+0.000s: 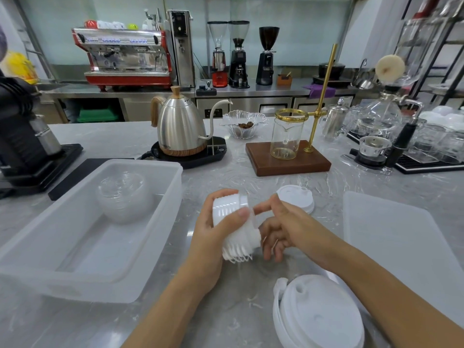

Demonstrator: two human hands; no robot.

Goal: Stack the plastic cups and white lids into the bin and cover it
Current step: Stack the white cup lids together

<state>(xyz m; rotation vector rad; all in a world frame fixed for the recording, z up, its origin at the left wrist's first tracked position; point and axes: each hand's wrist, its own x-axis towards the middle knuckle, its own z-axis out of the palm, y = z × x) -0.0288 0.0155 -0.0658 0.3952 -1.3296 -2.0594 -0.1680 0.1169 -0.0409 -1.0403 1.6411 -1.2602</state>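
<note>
Head view: kettle (180,126) lettering unreadable

A nested stack of white lids (234,226) lies tilted on its side above the counter, gripped by the left hand (213,237). The translucent bin (160,222) sits open at the left, with a stack of clear domed plastic cups or lids (124,197) resting in its far end. One white lid (296,198) lies flat beyond the hands; more white lids (319,315) lie stacked at the near right. The bin's cover (401,237) lies flat on the right.
</note>
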